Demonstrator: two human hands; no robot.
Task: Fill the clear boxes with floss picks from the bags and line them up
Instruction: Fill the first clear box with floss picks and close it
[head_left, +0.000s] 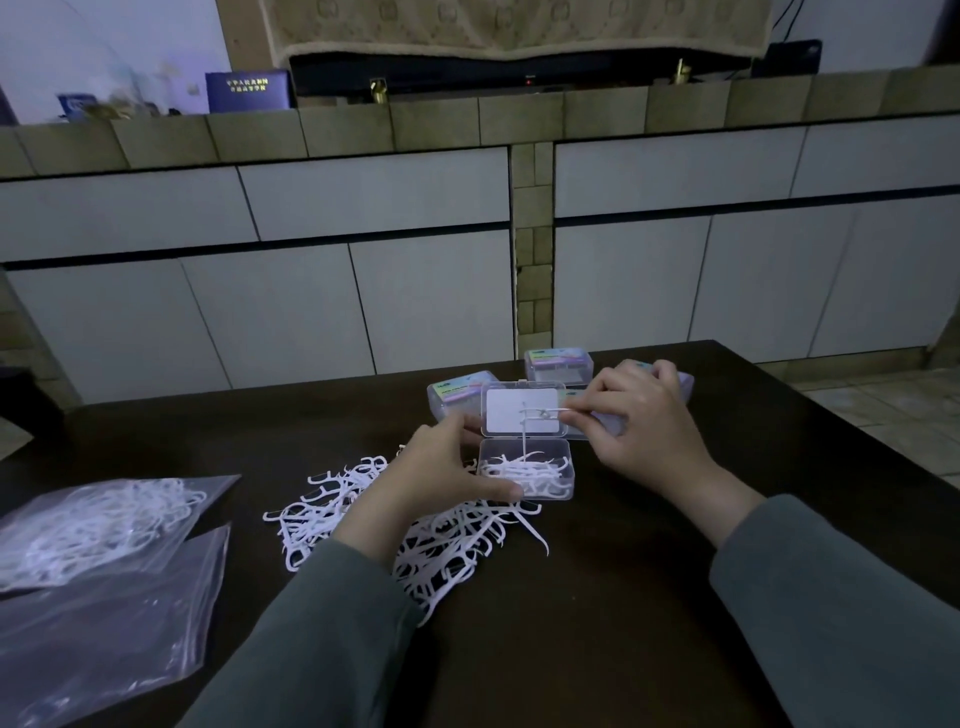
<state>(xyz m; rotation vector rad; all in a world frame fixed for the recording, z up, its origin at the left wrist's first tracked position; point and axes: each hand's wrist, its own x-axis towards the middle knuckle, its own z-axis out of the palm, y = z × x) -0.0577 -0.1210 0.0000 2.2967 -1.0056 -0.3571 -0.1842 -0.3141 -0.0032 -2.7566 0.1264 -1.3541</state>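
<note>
An open clear box (561, 486) stands on the dark table, its lid (523, 410) raised behind it, with several white floss picks lying inside. My left hand (441, 467) grips the box's left side, thumb along its front edge. My right hand (644, 421) pinches floss picks (540, 414) above the box, in front of the lid; one of them hangs down toward the box. A loose pile of floss picks (441, 545) lies on the table under my left forearm. A bag with floss picks (98, 525) lies at the left.
Three closed clear boxes with coloured labels stand behind the open one: box (457, 397), box (558, 366), and box (680, 382) partly behind my right hand. A flat plastic bag (104, 639) lies at the front left. The table's right edge (852, 436) borders a tiled floor.
</note>
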